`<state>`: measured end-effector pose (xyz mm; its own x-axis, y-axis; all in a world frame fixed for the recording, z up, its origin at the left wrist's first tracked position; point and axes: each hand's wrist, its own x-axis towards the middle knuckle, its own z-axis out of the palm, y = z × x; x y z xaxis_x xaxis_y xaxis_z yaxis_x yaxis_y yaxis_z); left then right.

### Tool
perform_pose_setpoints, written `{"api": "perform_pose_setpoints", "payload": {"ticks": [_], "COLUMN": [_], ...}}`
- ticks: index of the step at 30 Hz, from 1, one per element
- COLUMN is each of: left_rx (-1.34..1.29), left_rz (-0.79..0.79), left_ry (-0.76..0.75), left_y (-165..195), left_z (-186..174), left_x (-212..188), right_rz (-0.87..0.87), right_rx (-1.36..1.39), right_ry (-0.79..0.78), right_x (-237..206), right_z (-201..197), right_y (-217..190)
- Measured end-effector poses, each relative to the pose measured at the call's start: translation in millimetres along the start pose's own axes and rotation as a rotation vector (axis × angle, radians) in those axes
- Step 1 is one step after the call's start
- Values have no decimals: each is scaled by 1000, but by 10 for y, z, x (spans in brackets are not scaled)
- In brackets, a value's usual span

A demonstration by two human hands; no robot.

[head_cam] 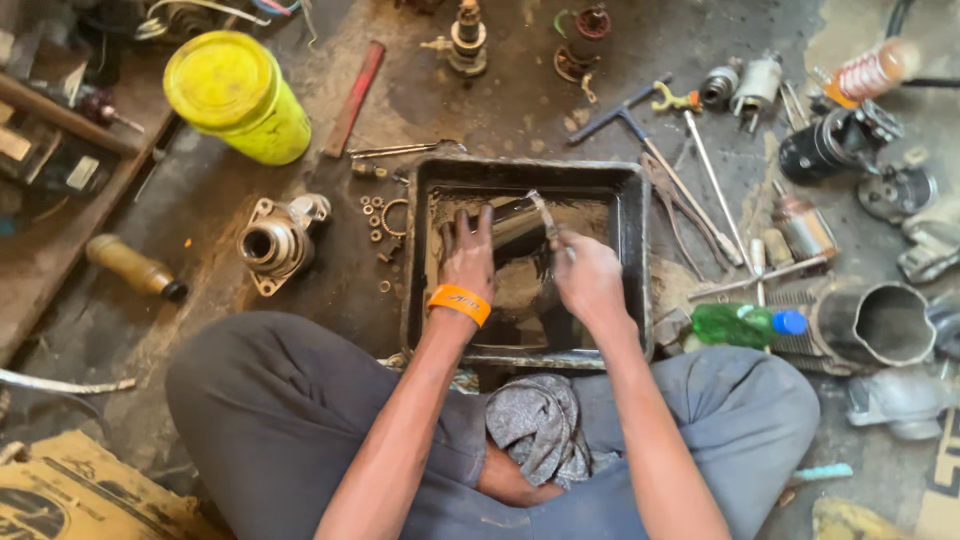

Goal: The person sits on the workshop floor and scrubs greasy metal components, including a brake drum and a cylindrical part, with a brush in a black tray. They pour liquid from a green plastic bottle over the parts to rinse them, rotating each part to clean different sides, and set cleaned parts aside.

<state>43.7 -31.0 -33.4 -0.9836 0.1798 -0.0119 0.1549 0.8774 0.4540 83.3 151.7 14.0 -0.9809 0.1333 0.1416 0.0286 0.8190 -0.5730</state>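
Note:
A black rectangular tray (630, 215) holding dark oily liquid sits on the floor in front of my crossed legs. My left hand (466, 252), with an orange wristband, rests on a dark cylindrical metal part (517, 228) lying in the tray. My right hand (588, 272) grips a thin brush (546, 220), its tip against the top of that part. A grey rag (540, 425) lies in my lap.
A yellow can (238, 95), a metal housing (278, 240), small rings and washers (378, 218) lie left. Pliers (685, 210), wrenches, motor parts (835, 140), a green bottle (745, 323) and a metal cylinder (880, 322) crowd the right. A brown bottle (135, 266) lies far left.

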Motion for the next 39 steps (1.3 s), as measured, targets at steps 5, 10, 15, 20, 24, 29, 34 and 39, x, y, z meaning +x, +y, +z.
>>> {"api": "perform_pose_setpoints", "payload": {"ticks": [5,10,15,20,24,29,34,39], "left_rx": [-105,-103,-296,-135,-217,-273,-275,-475], "left_rz": [28,39,-163,-68,102,-2,-33,92], "left_ry": [63,84,-58,17,-26,-172,-144,78], "left_y": [-94,-20,207,290,159,145,59,-49], "left_z": [-68,-209,-349,-268,-295,-398,-547,-574], "left_x": [18,39,-57,-55,24,69,141,219], "right_rz": [152,156,6,161,161,240,182,93], "right_rx": [11,-97,8,-116,-48,-117,-65,90], "right_ry": [-146,-392,-547,-499,-539,-506,-693,-405], "right_x": [-240,-410,-361,-362,-322,-299,-279,-259], "right_z": [-140,-306,-55,-139,-258,-372,-583,-860], "right_y": [46,225,268,329,349,242,-107,-160]}}
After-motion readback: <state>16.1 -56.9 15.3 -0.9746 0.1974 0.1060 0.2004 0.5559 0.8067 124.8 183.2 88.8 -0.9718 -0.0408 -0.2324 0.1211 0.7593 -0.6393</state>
